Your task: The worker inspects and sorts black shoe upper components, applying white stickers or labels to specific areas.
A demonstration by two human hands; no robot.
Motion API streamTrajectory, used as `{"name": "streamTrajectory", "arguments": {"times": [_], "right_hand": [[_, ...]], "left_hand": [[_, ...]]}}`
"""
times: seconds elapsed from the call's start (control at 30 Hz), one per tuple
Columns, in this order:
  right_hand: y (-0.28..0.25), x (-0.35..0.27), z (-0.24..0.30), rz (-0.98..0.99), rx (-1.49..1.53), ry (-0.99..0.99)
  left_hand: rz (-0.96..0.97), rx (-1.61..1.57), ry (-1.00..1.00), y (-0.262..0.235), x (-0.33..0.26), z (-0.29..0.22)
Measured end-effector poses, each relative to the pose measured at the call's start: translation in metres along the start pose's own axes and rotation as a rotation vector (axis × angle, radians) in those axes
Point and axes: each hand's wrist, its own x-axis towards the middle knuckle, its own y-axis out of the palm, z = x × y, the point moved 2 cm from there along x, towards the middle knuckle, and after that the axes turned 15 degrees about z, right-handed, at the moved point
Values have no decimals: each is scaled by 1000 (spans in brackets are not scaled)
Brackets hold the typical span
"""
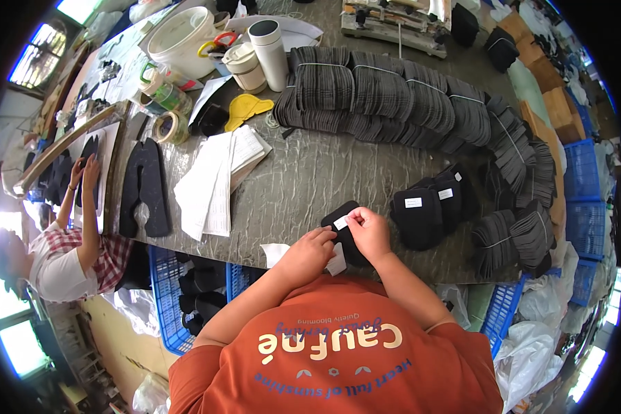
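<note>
A black flat fabric piece lies at the table's near edge, in front of my body. My right hand pinches a small white label at the piece's upper part, its thumb and fingertips against it. My left hand is curled at the left edge of the piece, fingertips touching it. White paper shows on both sides of this hand and appears gripped in it; the fingers' undersides are hidden. To the right, overlapping black pieces lie with white labels on them.
Bundled stacks of dark pieces curve along the far and right side. White sheets, a tape roll, a white tumbler and a bucket stand left. A co-worker handles black pieces at far left. Blue crates sit below the edge.
</note>
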Motion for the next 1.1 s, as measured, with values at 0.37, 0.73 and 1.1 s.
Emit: {"name": "streamTrajectory", "arguments": {"times": [0.37,0.73,1.1], "right_hand": [[-2,-1,3,-10,-71,5],[-6,10,11,-6,-321,93],[-12,3,-8,-202,-84,-148]], "left_hand": [[9,167,0,-3,7,-6],[40,164,-62,-8,17,-10],[26,54,-25,5,-3,1]]}}
